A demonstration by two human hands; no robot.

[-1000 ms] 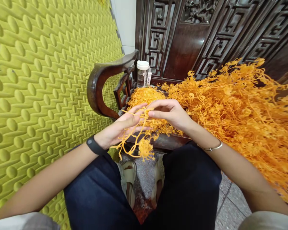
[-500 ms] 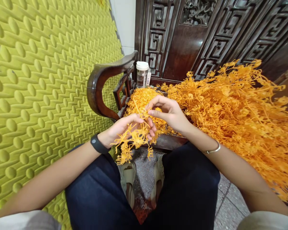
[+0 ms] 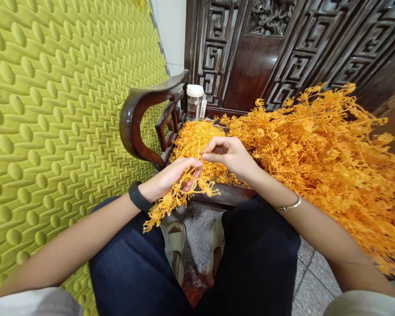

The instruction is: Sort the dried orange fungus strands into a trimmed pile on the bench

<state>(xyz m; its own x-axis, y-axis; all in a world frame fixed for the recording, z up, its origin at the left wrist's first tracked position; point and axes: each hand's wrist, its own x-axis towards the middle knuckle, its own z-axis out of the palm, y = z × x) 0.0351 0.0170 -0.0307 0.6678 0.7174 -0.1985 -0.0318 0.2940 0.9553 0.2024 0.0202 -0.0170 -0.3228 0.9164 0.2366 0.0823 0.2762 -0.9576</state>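
At the seat's front edge: you are holding one orange plastic sprig (image 3: 171, 199) above your knees, just in front of the carved wooden seat (image 3: 224, 195).
Left grip: your left grip (image 3: 174, 175) is lying palm-up and closing its fingers over the sprig's upper stems. Most of the sprig is hanging out below it and to the left, toward your left knee.
Right grip: your right grip (image 3: 230, 156) is pinching shut, with thumb and forefinger pressing on a thin stem at the sprig's top. Its fingertips are touching those of the left grip.
Sprig's look: it is showing as one bright orange piece, with thin branching stems ending in small frilly clusters, and it is drooping at its free end.
Heaps: two are lying on the seat. A small pile of fine orange bits (image 3: 197, 134) is sitting just behind your grips, and a big heap of long orange branches (image 3: 319, 149) is spreading away to the right.
Jar: one clear jar (image 3: 195, 102) with a white lid is standing in the seat's back corner by the armrest (image 3: 134, 118), and one small white tube (image 3: 203, 107) is standing just beside it.
Wrists: you are wearing one black band (image 3: 138, 198) on the left and one thin bangle (image 3: 291, 205) on the right.
Floor: two pale shoes (image 3: 176, 245) are showing between your knees.
Left side: a green padded mat (image 3: 52, 109) is filling the view.
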